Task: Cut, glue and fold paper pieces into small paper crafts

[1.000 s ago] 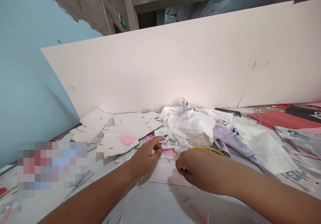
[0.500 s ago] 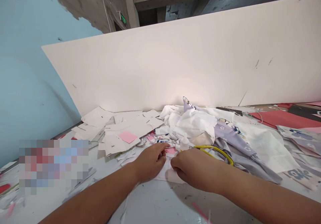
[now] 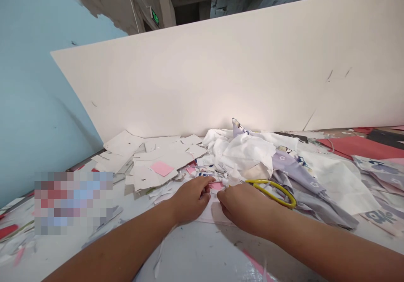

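Observation:
My left hand (image 3: pixel 191 198) is low over the work surface, its fingers curled and the thumb close to the forefinger. Facing it across a small gap, my right hand (image 3: pixel 244 208) is closed with its knuckles upward. Whatever either pinches is too small or hidden to make out. Between and beneath them lies a thin pale pinkish sheet (image 3: pixel 217 215). Just past my right hand stands a small white bottle with a nozzle tip (image 3: pixel 234 173). Yellow-handled scissors (image 3: pixel 285 194) rest behind my right wrist, their blades hidden. A pink scrap (image 3: pixel 216 186) shows beyond the fingertips.
White card pieces (image 3: pixel 170 155) are heaped at back left, a pink square (image 3: pixel 162 168) on top. Crumpled white and lilac cloth (image 3: pixel 249 149) lies at back right, with red sheets (image 3: pixel 362 146) farther right. A tall white panel (image 3: pixel 205 80) closes off the back. One left area is blurred out.
The view has shifted slightly, moving the scene a little within the picture. Both hands keep nearly the same pose and place over the pale sheet.

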Demonstrator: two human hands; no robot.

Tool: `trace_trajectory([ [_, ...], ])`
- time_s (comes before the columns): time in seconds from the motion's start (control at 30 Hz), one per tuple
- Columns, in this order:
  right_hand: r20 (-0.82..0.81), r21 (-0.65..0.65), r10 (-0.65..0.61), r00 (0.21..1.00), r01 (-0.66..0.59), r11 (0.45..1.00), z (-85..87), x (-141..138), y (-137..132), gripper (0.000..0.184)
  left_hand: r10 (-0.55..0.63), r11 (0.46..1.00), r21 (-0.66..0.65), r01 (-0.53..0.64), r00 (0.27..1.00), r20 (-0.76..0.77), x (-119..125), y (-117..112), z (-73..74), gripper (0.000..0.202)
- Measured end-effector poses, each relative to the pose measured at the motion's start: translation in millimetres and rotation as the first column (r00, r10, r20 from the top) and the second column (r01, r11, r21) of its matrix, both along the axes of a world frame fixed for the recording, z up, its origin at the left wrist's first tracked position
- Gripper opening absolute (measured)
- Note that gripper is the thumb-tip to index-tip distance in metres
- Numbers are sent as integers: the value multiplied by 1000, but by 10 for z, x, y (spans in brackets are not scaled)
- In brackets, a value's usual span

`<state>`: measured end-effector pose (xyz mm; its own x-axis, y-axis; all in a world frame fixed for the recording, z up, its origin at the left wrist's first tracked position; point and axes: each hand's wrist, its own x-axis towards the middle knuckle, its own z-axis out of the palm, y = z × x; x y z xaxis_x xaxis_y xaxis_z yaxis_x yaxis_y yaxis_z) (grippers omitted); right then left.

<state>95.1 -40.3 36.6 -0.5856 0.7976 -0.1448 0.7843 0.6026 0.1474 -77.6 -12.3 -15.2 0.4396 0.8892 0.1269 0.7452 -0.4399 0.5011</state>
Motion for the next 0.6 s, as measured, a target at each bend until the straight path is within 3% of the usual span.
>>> trace_trajectory([
  [0.3,-21,11,-23,1000,23,1000,-124,-20,32,22,-13,1000,-12,13,1000,-12,-3,3,25,44],
  [0.6,-36,14,-49,998,49,999,-140,-9,54,19,-40,997,-71,42,999,21,-22,24,13,50],
])
